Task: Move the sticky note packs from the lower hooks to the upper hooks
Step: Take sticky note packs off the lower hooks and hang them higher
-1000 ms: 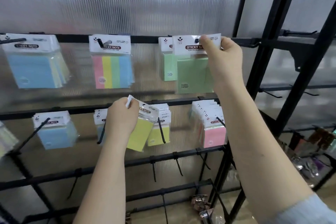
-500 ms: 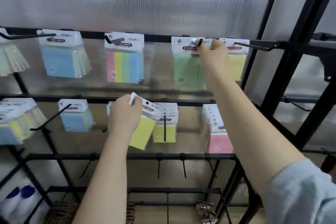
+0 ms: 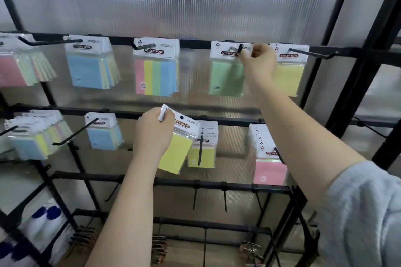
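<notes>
My right hand [image 3: 260,65] is raised to the upper rail and pinches the right edge of the white header of a green sticky note pack [image 3: 225,78]. That pack hangs on an upper hook [image 3: 235,47], whose black tip pokes out in front of the header. My left hand [image 3: 154,134] grips a yellow sticky note pack [image 3: 175,154] by its header, tilted, off any hook, in front of the lower rail. Just right of it, more yellow packs [image 3: 204,156] hang on a lower hook.
The upper rail also carries blue packs [image 3: 89,71], striped packs [image 3: 156,76] and a yellow pack [image 3: 288,78] to the right of my right hand. Blue packs [image 3: 104,136] and pink packs [image 3: 269,169] hang on the lower hooks. Black frame posts [image 3: 355,76] stand at the right, and bare hooks hang below.
My right hand has pushed the green pack back along the upper hook until it hangs near the rail. My left hand has kept hold of the yellow pack in about the same place.
</notes>
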Tool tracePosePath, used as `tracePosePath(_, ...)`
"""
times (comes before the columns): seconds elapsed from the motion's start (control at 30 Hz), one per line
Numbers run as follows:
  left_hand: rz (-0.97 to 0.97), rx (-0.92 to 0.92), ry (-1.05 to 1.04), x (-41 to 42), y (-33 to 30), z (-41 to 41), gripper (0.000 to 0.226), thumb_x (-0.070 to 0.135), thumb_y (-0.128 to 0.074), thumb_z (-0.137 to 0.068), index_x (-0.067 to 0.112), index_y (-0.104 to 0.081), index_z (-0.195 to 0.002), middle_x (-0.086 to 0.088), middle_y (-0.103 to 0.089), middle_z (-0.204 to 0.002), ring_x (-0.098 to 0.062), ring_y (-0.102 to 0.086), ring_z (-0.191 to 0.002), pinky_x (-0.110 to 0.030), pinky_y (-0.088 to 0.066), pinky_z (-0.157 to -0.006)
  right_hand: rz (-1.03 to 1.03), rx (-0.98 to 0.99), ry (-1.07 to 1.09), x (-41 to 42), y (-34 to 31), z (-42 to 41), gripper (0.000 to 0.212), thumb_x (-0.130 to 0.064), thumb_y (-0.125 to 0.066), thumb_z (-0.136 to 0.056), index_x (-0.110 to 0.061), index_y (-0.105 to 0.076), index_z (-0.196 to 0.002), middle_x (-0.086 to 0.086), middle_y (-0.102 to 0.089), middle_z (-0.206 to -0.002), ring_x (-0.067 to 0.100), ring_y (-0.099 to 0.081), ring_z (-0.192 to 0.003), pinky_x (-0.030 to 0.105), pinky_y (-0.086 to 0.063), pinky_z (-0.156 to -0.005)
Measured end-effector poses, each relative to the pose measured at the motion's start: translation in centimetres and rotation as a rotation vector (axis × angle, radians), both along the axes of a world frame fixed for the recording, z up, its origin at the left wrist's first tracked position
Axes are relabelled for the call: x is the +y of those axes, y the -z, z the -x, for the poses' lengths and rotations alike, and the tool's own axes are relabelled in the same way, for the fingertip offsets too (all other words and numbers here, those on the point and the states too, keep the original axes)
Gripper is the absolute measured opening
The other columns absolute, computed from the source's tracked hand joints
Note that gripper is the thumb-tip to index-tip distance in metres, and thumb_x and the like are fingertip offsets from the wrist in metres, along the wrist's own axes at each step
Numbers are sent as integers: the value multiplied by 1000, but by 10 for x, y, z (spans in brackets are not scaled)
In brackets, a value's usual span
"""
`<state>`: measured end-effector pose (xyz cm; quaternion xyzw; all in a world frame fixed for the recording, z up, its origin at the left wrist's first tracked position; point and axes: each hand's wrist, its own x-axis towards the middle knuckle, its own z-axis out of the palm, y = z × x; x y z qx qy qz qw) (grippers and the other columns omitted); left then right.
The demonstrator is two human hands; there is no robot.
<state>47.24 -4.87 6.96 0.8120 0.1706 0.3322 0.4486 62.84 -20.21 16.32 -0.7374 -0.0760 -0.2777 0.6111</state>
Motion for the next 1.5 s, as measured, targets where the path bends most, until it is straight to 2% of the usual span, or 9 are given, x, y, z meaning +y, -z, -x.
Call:
tracePosePath(0.13,10,-24,5,-7,0,0,37,24,-40,-95,-9,-50,-82,-27,-57,-83,-20,-41,-66,-32,-30,-60,-11,24,-13,-20,20,8,13,-20,-62,-86,-12,-69,-95,-4,-66,-86,7,-57,-76,16,-40,-66)
tracePosePath(0.37,-33,-96,42,-40,-8,0,40,27,-41,-99,-3,-44,-72,-9,-45,-65,-7,-38,-55,-19,-26,-48,65,194,-152,-79,70,28,17,-14,-60,-85,-21,-67,-71,-4,-63,-67,12,-54,-64,27,-47,-62)
tracePosePath(0.5,-53,-156,106,-65,-12,-2,41,28,-41,-100,13,-33,-62,2,-34,-58,-5,-33,-48,-18,-25,-45,135,238,-93,-115,98,32,22,-13,-55,-86,4,-67,-79,8,-53,-64,18,-39,-59,26,-35,-52)
tracePosePath(0.63,-75,-207,180,-89,-18,-6,40,35,-43,-99,1,-57,-83,-10,-58,-72,-7,-46,-58,-18,-32,-51,188,322,-47,-140,128,31,26,-12,-51,-89,8,-66,-83,11,-62,-72,24,-47,-65,27,-36,-62)
tracePosePath(0.8,-22,-357,302,-129,-43,-14,42,30,-50,-97,4,-45,-64,1,-36,-56,-3,-30,-47,-17,-24,-46,234,384,-39,-151,156,37,33,-13,-46,-92,-12,-68,-116,-3,-68,-112,19,-62,-105,26,-47,-84)
tracePosePath(0.9,-10,-437,329,-151,-63,-21,44,30,-55,-95,19,-33,-58,9,-29,-50,-3,-27,-44,-18,-20,-44,211,342,-22,-153,160,50,28,-10,-47,-93,-10,-69,-109,0,-70,-98,23,-62,-101,27,-45,-77)
tracePosePath(1.03,-16,-527,387,-174,-85,-32,38,25,-55,-95,10,-39,-63,11,-36,-47,10,-41,-43,-13,-23,-45,208,333,-15,-158,177,54,17,-11,-51,-90,-18,-57,-75,-7,-55,-66,24,-49,-73,24,-36,-56)
tracePosePath(1.17,-43,-570,379,-185,-93,-51,40,29,-56,-94,-2,-50,-69,-10,-44,-58,-5,-37,-53,-18,-24,-49,193,392,-40,-158,188,56,27,-21,-54,-93,-19,-67,-117,-6,-68,-106,14,-60,-97,24,-43,-75)
tracePosePath(1.5,-73,-527,368,-198,-88,-76,43,26,-56,-94,20,-33,-59,10,-32,-53,-2,-30,-46,-15,-24,-45,176,422,-13,-156,193,54,27,-21,-56,-91,-14,-67,-115,-2,-69,-107,12,-61,-98,24,-44,-80)
